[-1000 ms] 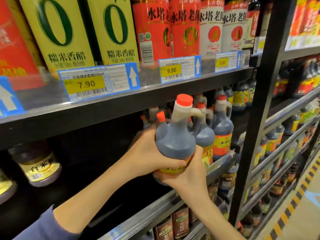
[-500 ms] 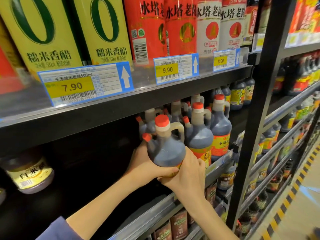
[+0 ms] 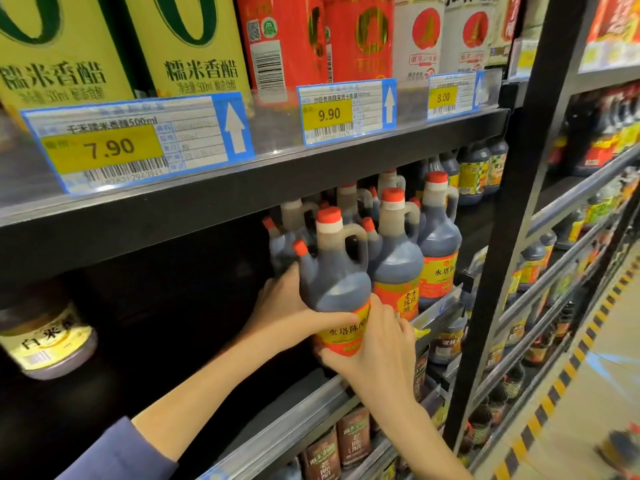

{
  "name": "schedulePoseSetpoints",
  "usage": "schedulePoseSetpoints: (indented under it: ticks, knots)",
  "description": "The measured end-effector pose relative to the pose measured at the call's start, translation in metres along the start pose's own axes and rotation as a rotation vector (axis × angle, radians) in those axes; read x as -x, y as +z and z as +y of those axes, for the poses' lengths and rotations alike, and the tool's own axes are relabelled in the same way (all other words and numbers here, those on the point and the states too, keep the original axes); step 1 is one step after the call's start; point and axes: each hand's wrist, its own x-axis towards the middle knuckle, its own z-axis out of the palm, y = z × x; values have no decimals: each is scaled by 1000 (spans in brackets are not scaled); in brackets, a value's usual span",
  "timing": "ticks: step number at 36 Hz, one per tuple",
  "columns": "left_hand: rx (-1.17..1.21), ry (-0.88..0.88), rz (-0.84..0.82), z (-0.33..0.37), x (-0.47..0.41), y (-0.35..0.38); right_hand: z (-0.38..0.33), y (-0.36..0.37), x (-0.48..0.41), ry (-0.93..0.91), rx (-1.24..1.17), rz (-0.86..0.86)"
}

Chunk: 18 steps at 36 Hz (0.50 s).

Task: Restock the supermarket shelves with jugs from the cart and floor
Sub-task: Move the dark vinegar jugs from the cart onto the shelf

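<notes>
Supermarket shelf (image 3: pixel 304 407), dark bay at mid height. One jug (image 3: pixel 334 275) is upright, long axis vertical, at the front edge. Left hand (image 3: pixel 287 306) wraps its left flank; right hand (image 3: pixel 377 344) cups its base. Free space lies left and behind. Stocked jugs (image 3: pixel 398 265) stand just right, at least five counted.

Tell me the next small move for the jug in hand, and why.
Probably lower the jug onto the shelf, just left of the front standing jug. The left hand and right hand both grip its base, which sits above the shelf rail, and the spot beside the row looks free.
</notes>
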Motion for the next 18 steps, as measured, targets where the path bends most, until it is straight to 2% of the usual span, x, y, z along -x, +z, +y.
schedulePoseSetpoints:
  ticks: [3, 6, 8, 13, 18]
  knots:
    - [-37, -18, -14, -3, 6, 4, 2, -3, 3, -1, -50, -18]
    - [32, -39, -33, -14, 13, 6, 7, -12, 10, 8, -165, -40]
    - [49, -84, -77, -28, 20, 4, 12, -20, 14, 67, -289, -98]
    - [-103, -87, -183, -61, 31, 5, 25, -36, 13, 218, -604, -169]
    - [-165, -98, -267, -68, 33, 17, 32, -38, -3, 132, -435, -227]
